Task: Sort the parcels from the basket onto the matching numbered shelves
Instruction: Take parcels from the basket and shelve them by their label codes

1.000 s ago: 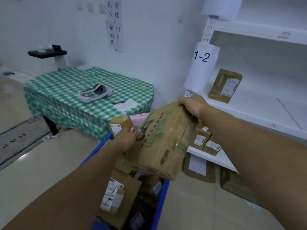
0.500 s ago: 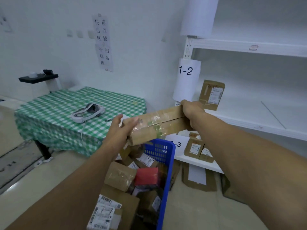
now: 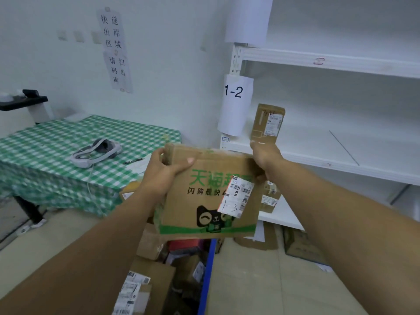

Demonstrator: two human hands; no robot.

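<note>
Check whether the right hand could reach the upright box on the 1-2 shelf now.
Probably not yet: the right hand grips the big parcel. The upright box stands just beyond it, nothing between, so letting go should suffice.

A white wall (image 3: 172, 71) with paper notices (image 3: 114, 48) backs a green-checked table (image 3: 45, 153) on a pale floor (image 3: 63, 230).

Single head view; faces forward-down; near held parcel (image 3: 211, 192); shelves (image 3: 329, 62) right
</note>
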